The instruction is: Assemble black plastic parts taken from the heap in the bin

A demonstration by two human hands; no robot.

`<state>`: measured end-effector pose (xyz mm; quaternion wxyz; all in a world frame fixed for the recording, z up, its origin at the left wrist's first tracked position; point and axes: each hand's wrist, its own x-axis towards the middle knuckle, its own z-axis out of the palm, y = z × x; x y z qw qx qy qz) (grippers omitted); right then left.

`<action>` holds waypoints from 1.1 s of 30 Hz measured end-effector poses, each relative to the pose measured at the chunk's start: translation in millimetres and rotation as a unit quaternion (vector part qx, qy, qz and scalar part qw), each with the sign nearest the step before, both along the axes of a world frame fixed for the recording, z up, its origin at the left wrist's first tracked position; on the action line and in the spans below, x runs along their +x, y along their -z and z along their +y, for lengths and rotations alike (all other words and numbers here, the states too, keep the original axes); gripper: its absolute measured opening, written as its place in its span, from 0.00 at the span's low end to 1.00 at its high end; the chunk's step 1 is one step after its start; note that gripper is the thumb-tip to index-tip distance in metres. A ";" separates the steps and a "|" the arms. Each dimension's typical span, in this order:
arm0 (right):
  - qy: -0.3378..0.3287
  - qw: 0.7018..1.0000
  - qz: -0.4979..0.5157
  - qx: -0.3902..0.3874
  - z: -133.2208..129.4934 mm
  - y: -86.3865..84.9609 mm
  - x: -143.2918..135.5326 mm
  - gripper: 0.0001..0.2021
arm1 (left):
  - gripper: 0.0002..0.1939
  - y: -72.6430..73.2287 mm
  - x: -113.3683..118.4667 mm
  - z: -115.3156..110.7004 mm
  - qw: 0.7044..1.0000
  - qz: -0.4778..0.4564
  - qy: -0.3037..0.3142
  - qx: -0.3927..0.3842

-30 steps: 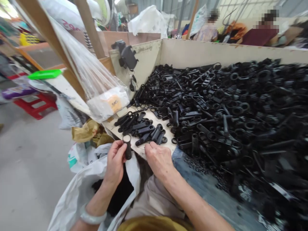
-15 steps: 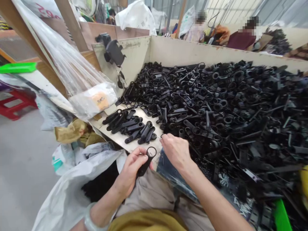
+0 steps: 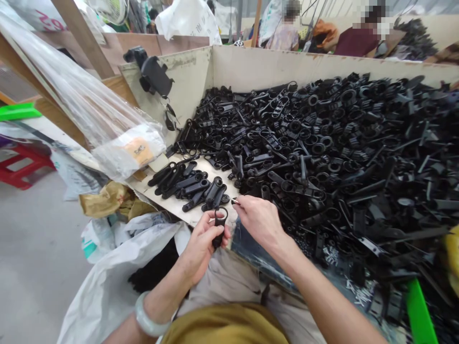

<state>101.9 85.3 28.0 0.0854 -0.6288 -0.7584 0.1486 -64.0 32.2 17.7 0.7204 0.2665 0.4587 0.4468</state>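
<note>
While the left hand (image 3: pixel 201 244) grips a black part (image 3: pixel 220 222), the right hand (image 3: pixel 260 220) pinches a thin piece (image 3: pixel 234 201).

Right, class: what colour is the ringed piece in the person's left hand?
Black: the ringed piece shows best in the head view.

We look from one camera worn on the person's head, facing forward and down. Closest below us is the lap (image 3: pixel 231 282); the left hand (image 3: pixel 201 243) and right hand (image 3: pixel 260 217) are near, about mid-view. Past them we see across the heap (image 3: pixel 304 138) to the back wall (image 3: pixel 287 65), with two people (image 3: pixel 358 40) farthest off at the top and floor (image 3: pixel 36 248) at our left.
</note>
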 end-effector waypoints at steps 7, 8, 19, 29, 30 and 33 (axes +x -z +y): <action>0.120 0.777 0.580 -0.214 -95.4 16.1 54.7 0.22 | 0.22 8.1 30.6 -16.8 0.988 -0.022 0.153 -0.001; 0.161 0.746 0.607 -0.223 -109.0 21.6 57.1 0.23 | 0.21 13.3 38.8 -21.8 0.984 -0.022 0.178 0.001; 0.276 0.870 0.404 0.064 -161.5 49.9 71.9 0.19 | 0.10 37.9 78.9 -35.9 0.949 0.146 0.257 0.106; 0.184 0.903 0.346 0.178 -154.6 31.9 93.1 0.06 | 0.18 23.7 79.0 -36.7 0.953 0.107 0.279 0.052; 0.184 0.901 0.346 0.185 -154.4 28.9 94.6 0.06 | 0.18 20.9 78.0 -36.6 0.950 0.107 0.287 0.057; 0.130 0.913 0.346 0.172 -152.6 20.1 94.7 0.06 | 0.16 13.0 76.4 -37.2 0.938 0.105 0.325 0.055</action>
